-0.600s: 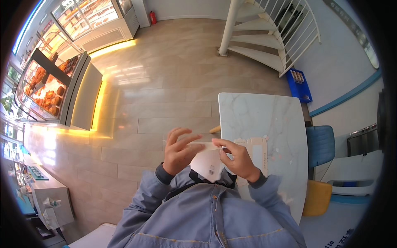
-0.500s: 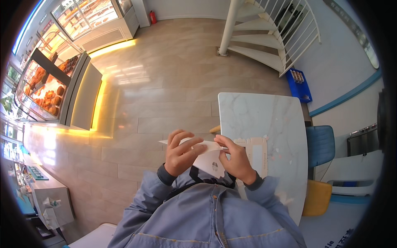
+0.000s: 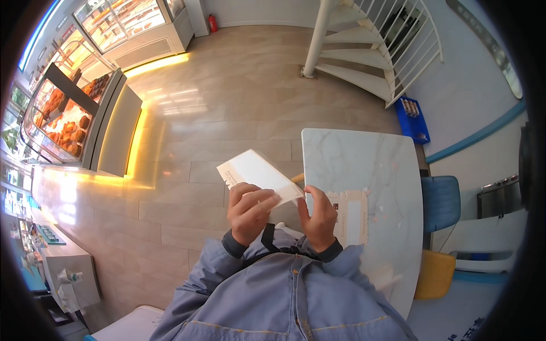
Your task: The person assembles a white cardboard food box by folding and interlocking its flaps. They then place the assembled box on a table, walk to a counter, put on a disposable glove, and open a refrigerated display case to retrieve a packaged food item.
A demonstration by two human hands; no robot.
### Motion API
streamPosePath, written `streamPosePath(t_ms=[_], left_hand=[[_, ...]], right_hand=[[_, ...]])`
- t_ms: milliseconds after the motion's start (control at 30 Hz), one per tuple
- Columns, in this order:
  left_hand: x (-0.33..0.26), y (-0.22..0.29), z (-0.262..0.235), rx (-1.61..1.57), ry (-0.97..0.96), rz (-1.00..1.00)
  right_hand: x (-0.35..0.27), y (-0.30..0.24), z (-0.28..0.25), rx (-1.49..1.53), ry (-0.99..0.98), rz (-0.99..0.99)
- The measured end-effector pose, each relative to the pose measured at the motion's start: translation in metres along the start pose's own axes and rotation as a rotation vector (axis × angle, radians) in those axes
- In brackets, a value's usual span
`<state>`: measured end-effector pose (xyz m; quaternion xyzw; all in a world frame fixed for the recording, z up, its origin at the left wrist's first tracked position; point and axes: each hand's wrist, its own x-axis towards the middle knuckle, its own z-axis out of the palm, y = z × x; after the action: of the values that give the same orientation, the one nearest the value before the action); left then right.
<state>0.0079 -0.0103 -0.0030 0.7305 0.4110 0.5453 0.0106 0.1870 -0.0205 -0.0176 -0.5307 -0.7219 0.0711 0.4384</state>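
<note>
A flat cream paper packaging piece (image 3: 256,173) with a pale panel and a notched left edge is held up in front of me, left of the table. My left hand (image 3: 248,213) grips its near edge, fingers bent over it. At its right corner, my right hand (image 3: 318,215) pinches the edge between thumb and fingers. A similar piece (image 3: 354,216) with a pale window lies flat on the white marble-patterned table (image 3: 392,170), just right of my right hand.
Small scraps lie on the table. Along its right side stand a blue chair (image 3: 441,203) and a yellow chair (image 3: 435,275). A spiral staircase (image 3: 358,57) and a blue crate (image 3: 412,120) are at the back right. Lit pastry display cases (image 3: 74,122) stand at the left.
The paper piece has turned from tilted nearly edge-on, with a round mark showing, to broad face up. My right hand has moved slightly down and closed at its corner.
</note>
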Motion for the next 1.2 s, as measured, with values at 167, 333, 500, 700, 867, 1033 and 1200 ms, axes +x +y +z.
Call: streamPosePath(t_ms=[167,333,500,700,867,1033,1200], left_hand=[[0.002,0.003,0.002,-0.154,0.062,-0.113],[0.001,0.002,0.002,-0.135,-0.064,-0.056],[0.009,0.0,-0.004,0.005,-0.234,0.16],[0.014,0.007,-0.005,0.087,-0.241,0.212],[0.008,-0.006,-0.011,-0.004,-0.343,0.206],[0.007,-0.011,-0.013,-0.148,-0.336,0.158],[0.007,-0.001,-0.012,-0.113,-0.356,0.17]], right_hand=[[0.001,0.011,0.006,0.023,0.069,-0.127],[0.01,0.015,-0.001,0.13,0.095,-0.066],[0.028,0.017,-0.019,0.199,0.008,0.059],[0.037,0.013,-0.025,0.023,-0.009,-0.158],[0.047,0.024,-0.033,0.28,-0.181,-0.016],[0.053,0.028,-0.038,0.252,-0.31,-0.108],[0.047,0.02,-0.035,-0.147,-0.17,-0.423]])
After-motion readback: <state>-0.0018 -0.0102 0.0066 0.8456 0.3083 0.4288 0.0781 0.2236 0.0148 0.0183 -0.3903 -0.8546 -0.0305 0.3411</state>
